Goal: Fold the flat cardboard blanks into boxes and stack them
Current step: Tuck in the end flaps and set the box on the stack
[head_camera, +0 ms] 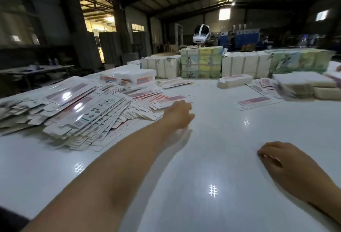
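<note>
Left hand (178, 113) mid-frame, reaching at edge of fanned flat blank pile (77, 108) at left; grip blurred, cannot tell. Right hand (282, 160) lower right, relaxed, empty, on bench (212, 139). Risk: glossy blanks slide, several lift together.

Between the left grip (178, 113) and the right grip (276, 158) the white worktop (212, 148) lies bare, and the bare stretch runs on ahead of both to a single flat blank (258, 101). Just left of the left grip, a sprawling heap of flat blanks (77, 110) blocks the way, its near edge touching or almost touching the fingers. Well beyond both grips a wall of bundled stacks (239, 65) closes off the far edge, with lower stacks (304, 84) ahead and right of the right grip.
</note>
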A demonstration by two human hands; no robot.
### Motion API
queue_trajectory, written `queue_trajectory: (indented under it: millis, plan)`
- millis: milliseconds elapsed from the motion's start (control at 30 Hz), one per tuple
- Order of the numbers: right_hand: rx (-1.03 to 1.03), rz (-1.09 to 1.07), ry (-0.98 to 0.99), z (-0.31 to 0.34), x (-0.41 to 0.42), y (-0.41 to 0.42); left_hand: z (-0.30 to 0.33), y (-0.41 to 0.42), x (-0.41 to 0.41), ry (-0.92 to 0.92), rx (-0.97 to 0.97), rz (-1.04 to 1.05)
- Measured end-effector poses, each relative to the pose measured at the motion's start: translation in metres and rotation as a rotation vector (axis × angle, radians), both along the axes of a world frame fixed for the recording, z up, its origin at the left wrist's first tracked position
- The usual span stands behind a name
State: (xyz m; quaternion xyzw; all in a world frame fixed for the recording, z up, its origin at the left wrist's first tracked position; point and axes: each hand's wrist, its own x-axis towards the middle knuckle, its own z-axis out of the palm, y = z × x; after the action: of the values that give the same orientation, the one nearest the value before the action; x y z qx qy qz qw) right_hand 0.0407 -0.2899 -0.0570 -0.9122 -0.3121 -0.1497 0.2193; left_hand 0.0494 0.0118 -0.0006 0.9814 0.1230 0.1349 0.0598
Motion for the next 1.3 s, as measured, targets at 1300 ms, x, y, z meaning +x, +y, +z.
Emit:
queue_trajectory:
  millis: [1300]
  plan:
    - [1.518,-0.222,1.09,0.042,0.013,-0.023,-0.028,-0.081,-0.058,-0.52,0.336,-0.595]
